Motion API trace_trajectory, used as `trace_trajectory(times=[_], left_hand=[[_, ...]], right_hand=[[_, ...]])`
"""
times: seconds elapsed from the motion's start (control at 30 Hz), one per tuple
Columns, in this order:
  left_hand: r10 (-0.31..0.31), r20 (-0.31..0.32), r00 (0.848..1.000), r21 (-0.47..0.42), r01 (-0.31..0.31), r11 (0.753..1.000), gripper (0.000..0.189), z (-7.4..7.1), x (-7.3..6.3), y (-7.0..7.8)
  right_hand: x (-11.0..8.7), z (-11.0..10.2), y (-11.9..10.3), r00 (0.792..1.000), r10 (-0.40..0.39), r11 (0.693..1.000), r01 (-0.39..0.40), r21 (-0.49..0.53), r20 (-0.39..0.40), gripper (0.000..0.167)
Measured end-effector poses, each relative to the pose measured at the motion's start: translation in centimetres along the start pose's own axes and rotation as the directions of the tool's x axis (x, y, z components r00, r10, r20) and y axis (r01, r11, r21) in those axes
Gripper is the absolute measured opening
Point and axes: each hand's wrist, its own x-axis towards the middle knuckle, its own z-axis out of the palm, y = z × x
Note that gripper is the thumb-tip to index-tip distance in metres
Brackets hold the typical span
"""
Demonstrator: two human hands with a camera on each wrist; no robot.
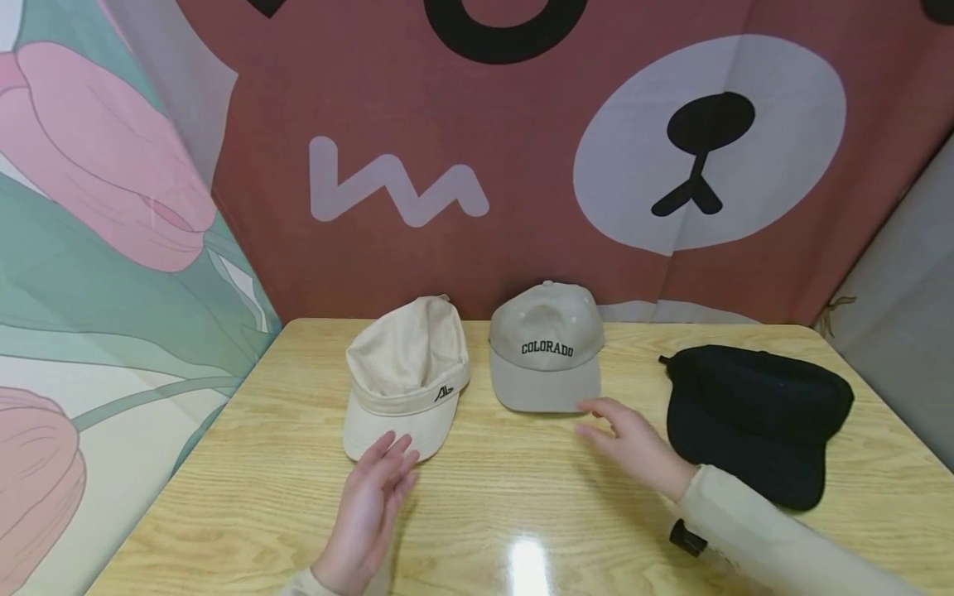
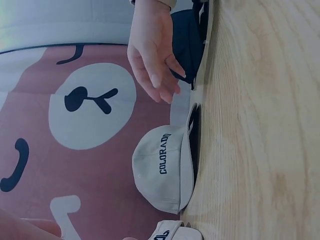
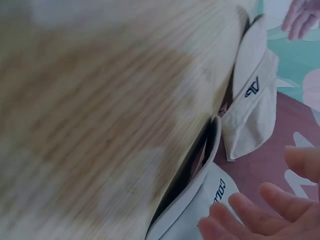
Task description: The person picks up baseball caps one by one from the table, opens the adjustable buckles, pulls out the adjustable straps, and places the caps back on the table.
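Note:
My left hand hovers by the brim of a cream cap with a small dark logo, its fingers extended and holding nothing. In the head view the fingertips overlap the brim; whether they touch it I cannot tell. A grey cap lettered COLORADO sits at the back middle, brim toward me. My right hand is at this cap's right brim corner, fingers loosely bent with nothing between them. In the right wrist view its fingers partly cover the lettering. To its right lies a black cap.
All three caps lie on a light wooden table. Behind it hangs a reddish-brown cloth with a bear face. A floral curtain borders the left, and a grey cloth the right. A dark wrist device is on my right arm.

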Motion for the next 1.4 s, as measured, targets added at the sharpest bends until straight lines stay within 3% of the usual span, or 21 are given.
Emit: trace_trajectory(times=[0.47, 0.93, 1.13, 1.4], left_hand=[[0.025, -0.011, 1.000, 0.042, -0.025, 0.999, 0.060, 0.1, 0.0, 0.6], [0.034, -0.005, 0.999, 0.050, -0.034, 0.998, 0.059, 0.2, -0.1, 0.7], [0.037, -0.002, 0.999, 0.047, -0.037, 0.998, 0.059, 0.3, 0.0, 0.6], [0.031, -0.008, 0.999, 0.043, -0.031, 0.999, 0.059, 0.4, 0.0, 0.4]], right_hand=[[2.4, 0.8, 1.1, 0.994, -0.003, 0.990, 0.018, -0.138, 0.107, 0.052], [4.2, 1.4, 1.6, 0.983, 0.079, 0.964, -0.034, -0.263, 0.164, 0.057], [5.1, 1.6, 1.6, 0.974, 0.159, 0.933, -0.094, -0.347, 0.164, 0.060], [6.3, 1.7, 1.5, 0.979, 0.125, 0.859, -0.026, -0.511, 0.161, 0.055]])
